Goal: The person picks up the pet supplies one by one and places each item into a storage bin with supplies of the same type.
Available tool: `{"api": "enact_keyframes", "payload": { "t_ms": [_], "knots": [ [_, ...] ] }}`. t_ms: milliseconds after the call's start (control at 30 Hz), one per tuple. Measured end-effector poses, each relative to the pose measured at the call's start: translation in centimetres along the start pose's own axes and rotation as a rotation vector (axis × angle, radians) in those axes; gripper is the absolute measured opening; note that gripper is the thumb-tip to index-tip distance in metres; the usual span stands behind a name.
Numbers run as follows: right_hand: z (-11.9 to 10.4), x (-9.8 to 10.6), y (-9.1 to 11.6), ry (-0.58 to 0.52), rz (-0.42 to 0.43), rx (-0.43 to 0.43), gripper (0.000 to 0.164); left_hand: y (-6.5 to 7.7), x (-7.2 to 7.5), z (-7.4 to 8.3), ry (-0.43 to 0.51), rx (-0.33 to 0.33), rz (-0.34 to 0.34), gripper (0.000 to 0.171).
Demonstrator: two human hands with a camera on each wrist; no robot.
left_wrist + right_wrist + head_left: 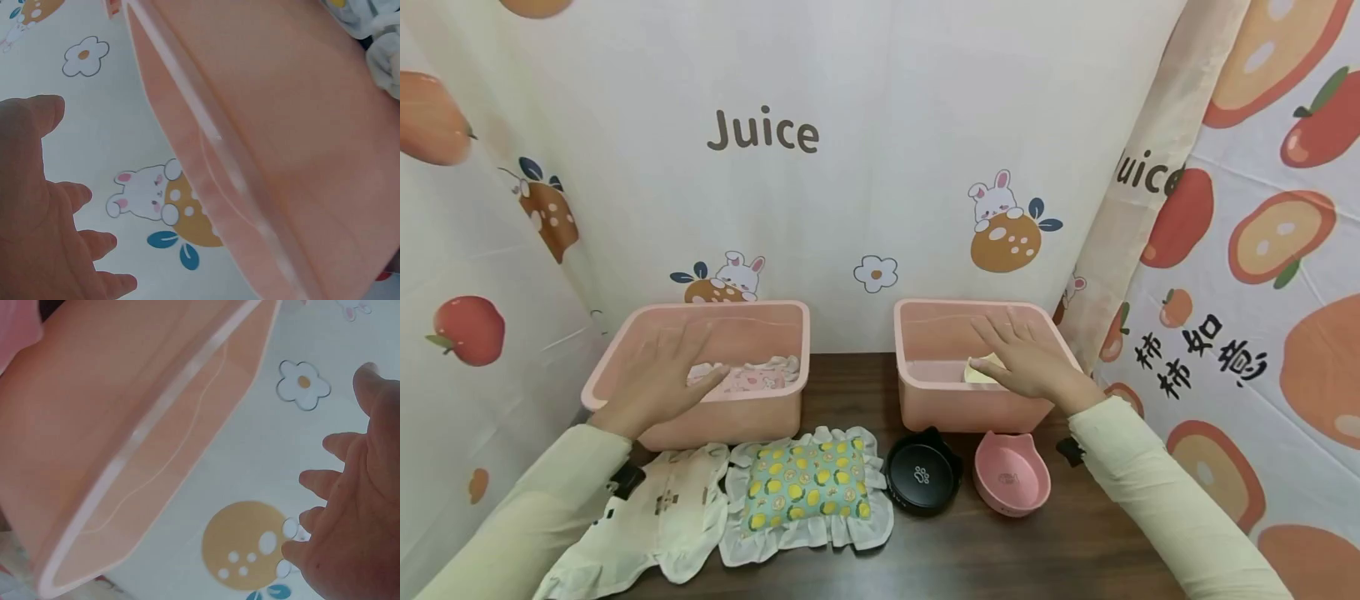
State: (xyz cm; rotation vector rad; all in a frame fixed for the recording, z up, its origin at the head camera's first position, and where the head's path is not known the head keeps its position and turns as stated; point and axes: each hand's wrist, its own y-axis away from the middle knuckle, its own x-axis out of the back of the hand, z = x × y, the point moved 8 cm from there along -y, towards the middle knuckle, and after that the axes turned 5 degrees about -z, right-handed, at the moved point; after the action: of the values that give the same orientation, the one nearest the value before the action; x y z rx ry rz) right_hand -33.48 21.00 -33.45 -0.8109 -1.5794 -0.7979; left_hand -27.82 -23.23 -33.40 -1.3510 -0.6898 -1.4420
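Note:
My left hand (666, 375), fingers straight and spread, hovers over the left pink bin (745, 419). A pink patterned cloth with a white ruffle (758, 379) lies in that bin. Over the right pink bin (966, 410) hovers my right hand (1030, 362), fingers also spread. Beneath it a pale yellow thing (981, 370) shows in the bin, partly hidden by the hand, so its kind is unclear. Both wrist views show the left palm (37, 219) and right palm (356, 512) holding nothing, apart from the bins.
In front of the bins lie a cream ruffled cloth (673, 508), a lemon-print piece with white frills (808, 486), a black cat-eared bowl (922, 475) and a pink cat-eared bowl (1011, 477) on the dark wooden table (970, 558). Fruit-print curtains (880, 192) enclose the back and sides.

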Motion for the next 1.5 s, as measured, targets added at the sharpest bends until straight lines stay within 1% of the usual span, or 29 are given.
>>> {"api": "enact_keyframes", "payload": {
  "t_ms": [67, 100, 133, 167, 267, 300, 333, 367, 433, 500, 533, 633, 733, 867, 1000, 1167, 1267, 1367, 1500],
  "knots": [
    [-1.0, 0.3, -0.6, 0.034, -0.009, 0.023, 0.073, 0.8, 0.0, -0.4, 0.032, 0.002, 0.017, 0.072],
    [-1.5, 0.4, -0.8, 0.063, -0.012, 0.037, 0.073, 1.2, -0.1, -0.7, 0.051, 0.017, 0.009, 0.072],
    [-2.1, 0.5, -1.1, 0.112, -0.005, 0.057, 0.072, 1.6, -0.3, -1.1, 0.061, 0.048, -0.005, 0.073],
    [-2.9, 0.6, -1.4, 0.189, 0.006, 0.084, 0.072, 2.1, -0.3, -1.4, 0.053, 0.071, -0.005, 0.074],
    [-5.2, 0.5, -2.3, 0.424, 0.053, 0.161, 0.068, 3.3, -0.8, -2.6, 0.018, 0.177, -0.047, 0.077],
    [-5.9, 0.3, -2.7, 0.451, 0.059, 0.176, 0.068, 3.8, -1.1, -3.0, 0.009, 0.21, -0.066, 0.078],
    [-6.6, 0.1, -3.1, 0.441, 0.054, 0.187, 0.067, 4.2, -1.3, -3.3, 0.0, 0.236, -0.078, 0.078],
    [-7.2, -0.2, -3.6, 0.408, 0.039, 0.19, 0.068, 4.7, -1.5, -3.7, -0.002, 0.256, -0.091, 0.078],
    [-8.2, -1.0, -4.7, 0.254, -0.006, 0.176, 0.071, 5.9, -2.1, -4.5, 0.01, 0.296, -0.125, 0.079],
    [-9.2, -1.9, -5.8, 0.101, -0.044, 0.154, 0.073, 7.1, -2.5, -5.3, 0.025, 0.32, -0.137, 0.08],
    [-9.7, -2.3, -6.4, 0.062, -0.057, 0.154, 0.074, 7.7, -2.8, -5.7, 0.026, 0.334, -0.143, 0.081],
    [-11.4, -3.4, -7.9, 0.07, -0.066, 0.175, 0.076, 9.4, -3.2, -6.9, 0.026, 0.367, -0.143, 0.083],
    [-13.3, -4.4, -9.4, 0.117, -0.059, 0.225, 0.076, 10.8, -3.6, -7.8, 0.011, 0.396, -0.144, 0.084],
    [-15.7, -5.7, -11.0, 0.157, -0.069, 0.288, 0.075, 12.6, -3.7, -8.6, -0.006, 0.42, -0.113, 0.086],
    [-17.8, -7.0, -12.4, 0.163, -0.069, 0.333, 0.073, 14.3, -4.3, -9.4, -0.019, 0.459, -0.099, 0.089],
    [-19.7, -8.8, -14.2, 0.176, -0.033, 0.352, 0.071, 16.4, -5.7, -10.3, -0.006, 0.498, -0.141, 0.089],
    [-20.5, -9.9, -14.9, 0.193, -0.036, 0.344, 0.07, 17.5, -6.6, -10.7, -0.017, 0.511, -0.159, 0.089],
    [-21.0, -10.7, -15.4, 0.171, -0.036, 0.328, 0.068, 18.2, -7.5, -11.0, -0.022, 0.525, -0.188, 0.09],
    [-21.5, -11.4, -16.0, 0.144, -0.011, 0.331, 0.066, 18.9, -8.5, -11.2, -0.013, 0.541, -0.228, 0.091]
  ]
}}
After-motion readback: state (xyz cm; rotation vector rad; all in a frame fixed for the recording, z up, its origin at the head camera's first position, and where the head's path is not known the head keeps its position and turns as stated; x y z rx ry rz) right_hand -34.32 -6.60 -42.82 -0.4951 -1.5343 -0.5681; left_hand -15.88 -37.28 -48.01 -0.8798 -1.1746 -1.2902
